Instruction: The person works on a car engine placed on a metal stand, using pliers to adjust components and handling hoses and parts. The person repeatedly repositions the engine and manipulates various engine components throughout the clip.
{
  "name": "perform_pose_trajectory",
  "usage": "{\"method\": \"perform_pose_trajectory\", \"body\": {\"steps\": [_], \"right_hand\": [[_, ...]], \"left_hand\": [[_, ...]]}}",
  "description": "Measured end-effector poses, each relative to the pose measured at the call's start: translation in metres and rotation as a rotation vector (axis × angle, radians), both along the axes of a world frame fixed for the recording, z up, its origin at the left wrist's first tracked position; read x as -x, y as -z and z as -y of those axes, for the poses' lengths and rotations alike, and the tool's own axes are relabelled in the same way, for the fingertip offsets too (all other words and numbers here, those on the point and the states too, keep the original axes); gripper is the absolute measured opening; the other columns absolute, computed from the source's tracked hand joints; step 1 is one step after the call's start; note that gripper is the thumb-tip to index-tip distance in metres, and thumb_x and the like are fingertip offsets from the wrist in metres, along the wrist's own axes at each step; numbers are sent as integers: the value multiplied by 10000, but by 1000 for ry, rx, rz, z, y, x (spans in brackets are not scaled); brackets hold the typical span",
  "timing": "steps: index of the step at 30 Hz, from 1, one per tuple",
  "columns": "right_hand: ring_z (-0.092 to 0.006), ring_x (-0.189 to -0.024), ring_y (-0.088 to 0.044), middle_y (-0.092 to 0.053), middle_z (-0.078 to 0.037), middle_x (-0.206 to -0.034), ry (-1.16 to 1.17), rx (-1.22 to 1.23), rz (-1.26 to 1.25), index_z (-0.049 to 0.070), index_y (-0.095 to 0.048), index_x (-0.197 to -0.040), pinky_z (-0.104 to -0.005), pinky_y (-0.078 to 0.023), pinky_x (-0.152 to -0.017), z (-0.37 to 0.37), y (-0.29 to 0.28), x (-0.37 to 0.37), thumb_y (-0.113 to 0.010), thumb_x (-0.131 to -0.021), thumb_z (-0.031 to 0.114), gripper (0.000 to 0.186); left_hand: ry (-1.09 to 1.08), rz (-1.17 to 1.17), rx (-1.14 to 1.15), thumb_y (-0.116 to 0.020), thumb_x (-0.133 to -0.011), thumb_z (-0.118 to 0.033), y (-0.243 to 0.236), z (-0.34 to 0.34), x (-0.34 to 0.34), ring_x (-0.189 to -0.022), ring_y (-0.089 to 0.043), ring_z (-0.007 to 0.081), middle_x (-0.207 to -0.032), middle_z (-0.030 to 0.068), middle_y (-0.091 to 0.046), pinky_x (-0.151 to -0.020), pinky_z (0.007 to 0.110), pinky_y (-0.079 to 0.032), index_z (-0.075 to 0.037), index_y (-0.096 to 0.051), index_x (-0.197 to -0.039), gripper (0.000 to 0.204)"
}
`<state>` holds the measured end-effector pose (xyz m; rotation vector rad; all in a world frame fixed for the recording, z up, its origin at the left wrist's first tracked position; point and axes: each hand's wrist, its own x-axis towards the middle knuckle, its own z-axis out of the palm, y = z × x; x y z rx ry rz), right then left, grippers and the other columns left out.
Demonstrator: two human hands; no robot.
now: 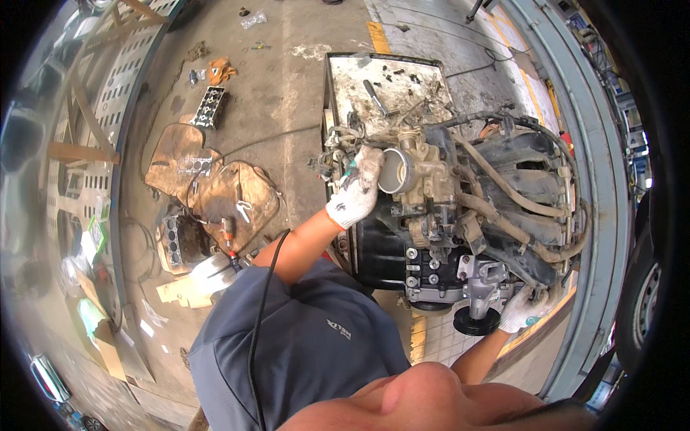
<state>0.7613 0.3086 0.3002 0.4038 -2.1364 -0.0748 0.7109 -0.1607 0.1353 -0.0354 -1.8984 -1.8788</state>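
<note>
A car engine [431, 280] stands in front of me, with a dirty throttle body [422, 172] and hoses on top. My left hand [357, 188], in a soiled white glove, is closed right beside the throttle body's round opening; what its fingers hold is hidden. At the engine's right side lies a dark, dusty intake manifold [528, 169] with thick hoses across it. My right hand [523, 310], also gloved, has its fingers curled against the manifold's lower end, partly hidden by it. Close by that hand are a silver bracket [487, 276] and a black pulley [476, 322].
Behind the engine sits a metal tray [424, 75] holding a tool [374, 95] and small bolts. On the floor at left are a cylinder head [208, 107], stained cardboard [241, 194], an engine block [176, 241] and a power tool [228, 233]. A blue-grey steel beam [600, 187] runs along the right.
</note>
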Motion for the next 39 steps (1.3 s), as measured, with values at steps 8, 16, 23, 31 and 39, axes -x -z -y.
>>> {"method": "perform_pose_trajectory", "body": {"steps": [8, 16, 23, 31, 39], "right_hand": [[-522, -1371, -555, -555, -285, -1527, 85, -9, 87, 103, -475, -1463, -662, -450, -1124, -12, -4, -18, -726, -999, 62, 529], [-448, -1459, -509, -473, -284, -1613, 111, 222, 248, -20, -538, -1492, -539, -461, -1175, -35, 4, -52, -667, -1102, 236, 485], [-428, -1442, -534, -525, -269, -1584, 283, 216, 256, -15, -566, -1467, -520, -445, -1192, -23, -11, -72, -631, -1111, 191, 416], [-422, -1354, -605, -677, -240, -1388, 342, 368, 249, -32, -671, -1257, -560, -424, -1208, 52, -28, -108, -602, -1098, 93, 215], [-359, -1303, -643, -679, -208, -1332, 389, 521, -6, -42, -701, -1161, -438, -593, -1023, 68, -38, -152, -631, -1061, 40, 147]], "left_hand": [[175, 101, -146, -180, -1133, -693, -60, 52, 5, -1238, -640, 267, -1254, 135, -697, -1113, 389, -484, 7, -629, -1384, 868], [-138, 319, 21, -614, -1080, -359, -3, 127, 101, -1129, -727, 308, -1242, 208, -752, -987, 418, -578, 5, -676, -1381, 476], [626, 539, 1113, -704, -969, -295, 46, 78, 214, -1083, -749, 418, -1154, 234, -779, -929, 508, -584, -70, -749, -1296, 399], [596, 553, 1399, -588, -1032, -269, 97, 18, 261, -1166, -766, 345, -1317, 145, -781, -924, 503, -613, -102, -725, -1392, 420], [629, 513, 1449, -563, -1055, -336, 149, 71, 300, -1224, -713, 384, -1351, 219, -732, -1004, 510, -559, -69, -729, -1319, 411]]}}
